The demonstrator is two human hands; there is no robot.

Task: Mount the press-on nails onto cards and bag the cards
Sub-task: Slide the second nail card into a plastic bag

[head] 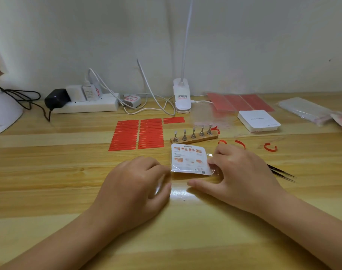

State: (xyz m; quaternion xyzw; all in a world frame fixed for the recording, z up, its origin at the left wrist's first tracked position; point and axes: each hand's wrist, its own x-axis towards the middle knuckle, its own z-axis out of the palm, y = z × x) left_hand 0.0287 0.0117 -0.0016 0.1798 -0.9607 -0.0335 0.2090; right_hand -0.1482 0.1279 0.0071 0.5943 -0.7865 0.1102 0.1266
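Observation:
A white printed card (188, 158) lies flat on the wooden table (49, 172) inside a clear plastic bag (214, 170), whose glossy film shows at the card's right and near edges. My right hand (238, 172) has its bent fingers on the bag's right edge, and its thumb stretches left along the near edge. My left hand (135, 184) is curled at the bag's near-left corner, with shiny film between its fingers. No press-on nails are visible on the card's upward face.
Behind the card stands a wooden nail stand (194, 136) with several metal holders. Red adhesive strips (137, 134) lie to the left, curled red backing scraps (270, 148) to the right. Also on the table: tweezers (281, 172), white box (258, 120), spare bags (304, 110), lamp clip (182, 98), power strip (86, 106).

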